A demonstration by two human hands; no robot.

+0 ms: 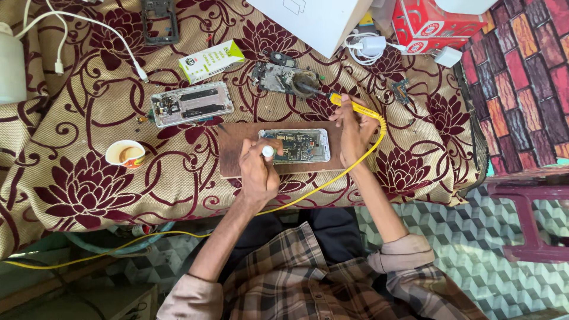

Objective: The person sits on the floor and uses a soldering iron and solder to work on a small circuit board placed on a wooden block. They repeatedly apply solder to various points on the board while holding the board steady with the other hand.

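Observation:
An opened phone [294,146] with its circuit board showing lies on a brown wooden board [234,155] on the cloth-covered table. My left hand [258,169] is closed around a small white-tipped tool [268,152] held at the phone's left end. My right hand [354,130] grips a yellow soldering iron [349,105] just right of the phone. Its dark tip points up-left toward a dirty metal stand [284,79]. The iron's yellow cord [332,178] loops down past my right wrist and off the table's front edge.
A second opened phone [191,104] lies to the left, with a green-and-white carton [210,60] above it. A small cup [125,154] stands at the left. White cables [89,26], a charger [370,45], a red box [441,24] and a white box [314,21] crowd the back.

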